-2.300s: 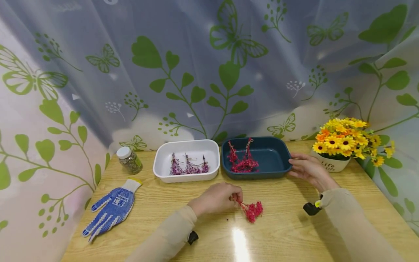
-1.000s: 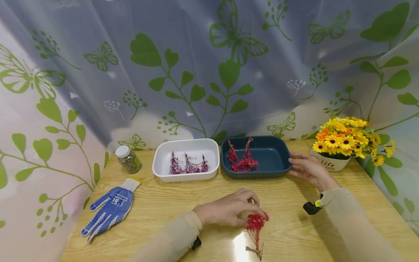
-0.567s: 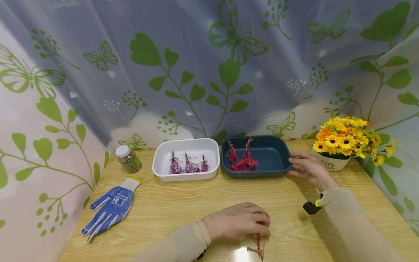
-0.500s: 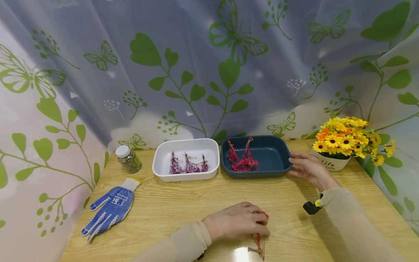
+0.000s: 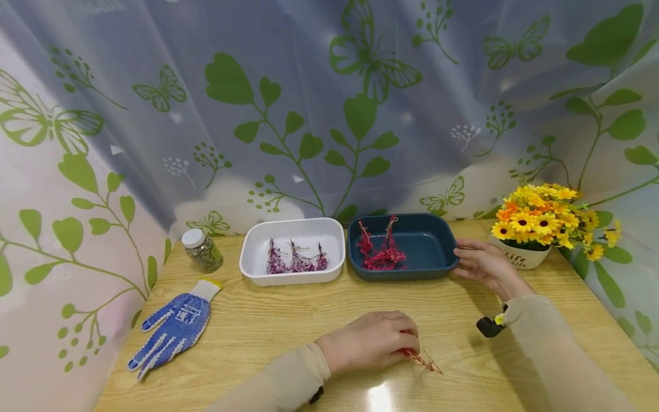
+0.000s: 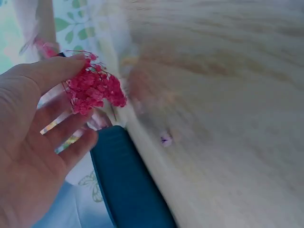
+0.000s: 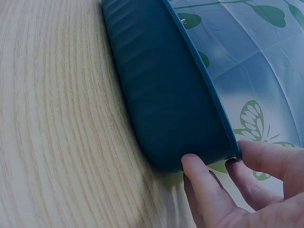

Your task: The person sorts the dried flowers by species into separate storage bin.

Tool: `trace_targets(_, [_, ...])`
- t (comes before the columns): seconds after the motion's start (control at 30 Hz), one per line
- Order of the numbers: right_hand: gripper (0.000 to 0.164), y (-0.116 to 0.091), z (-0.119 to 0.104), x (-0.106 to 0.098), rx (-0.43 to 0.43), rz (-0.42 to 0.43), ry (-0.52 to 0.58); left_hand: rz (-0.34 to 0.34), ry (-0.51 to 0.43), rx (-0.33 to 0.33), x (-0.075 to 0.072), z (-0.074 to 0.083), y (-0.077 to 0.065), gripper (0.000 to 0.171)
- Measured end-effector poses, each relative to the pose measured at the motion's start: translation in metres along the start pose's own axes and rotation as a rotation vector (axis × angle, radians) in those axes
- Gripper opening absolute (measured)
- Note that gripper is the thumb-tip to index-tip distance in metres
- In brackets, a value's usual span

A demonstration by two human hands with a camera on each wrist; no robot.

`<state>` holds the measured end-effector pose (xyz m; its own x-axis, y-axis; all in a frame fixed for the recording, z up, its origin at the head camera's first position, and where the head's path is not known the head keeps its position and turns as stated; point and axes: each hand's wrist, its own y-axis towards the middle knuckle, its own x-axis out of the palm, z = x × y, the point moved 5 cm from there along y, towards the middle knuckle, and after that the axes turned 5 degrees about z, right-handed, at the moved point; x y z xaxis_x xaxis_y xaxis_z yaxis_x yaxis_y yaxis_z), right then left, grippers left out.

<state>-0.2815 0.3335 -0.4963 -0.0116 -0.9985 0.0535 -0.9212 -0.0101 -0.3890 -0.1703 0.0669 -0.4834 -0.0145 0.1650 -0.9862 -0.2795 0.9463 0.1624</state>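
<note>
My left hand (image 5: 368, 342) grips a bunch of red dried flowers (image 5: 423, 361) low over the front middle of the table. Its stems stick out to the right; the hand hides the heads in the head view. In the left wrist view, the red flower heads (image 6: 95, 90) sit between thumb and fingers. My right hand (image 5: 486, 266) touches the right end of the dark blue tray (image 5: 429, 249) with its fingertips, at the rim and outer wall in the right wrist view. Two red bunches (image 5: 383, 257) lie in that tray's left part.
Left of the blue tray stands a white tray (image 5: 259, 260) with three purple dried bunches (image 5: 301, 264). A lidded jar (image 5: 203, 252) and a blue-and-white glove (image 5: 177, 323) are at the left. A pot of yellow flowers (image 5: 535, 226) stands behind the right hand.
The left hand let go of the red bunch's stems, and the bunch lay with its stems toward me. Now the hand grips its heads and the stems have swung right. The right hand stayed still.
</note>
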Motion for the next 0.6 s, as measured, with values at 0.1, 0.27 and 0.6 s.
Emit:
trace_targets(0.1, [0.069,0.0,0.001,0.0,0.003,0.008,-0.011,0.033,-0.153,-0.065,-0.007,-0.005,0.002,0.018])
trace_targets(0.27, [0.07,0.0,0.0,0.0,-0.005,0.003,-0.015,0.096,-0.356,-0.157,-0.017,-0.014,0.008,0.022])
trace_targets(0.6, [0.072,-0.001,-0.001,0.002,0.0,-0.02,0.031,0.182,-0.716,-0.368,-0.033,-0.037,0.018,0.034])
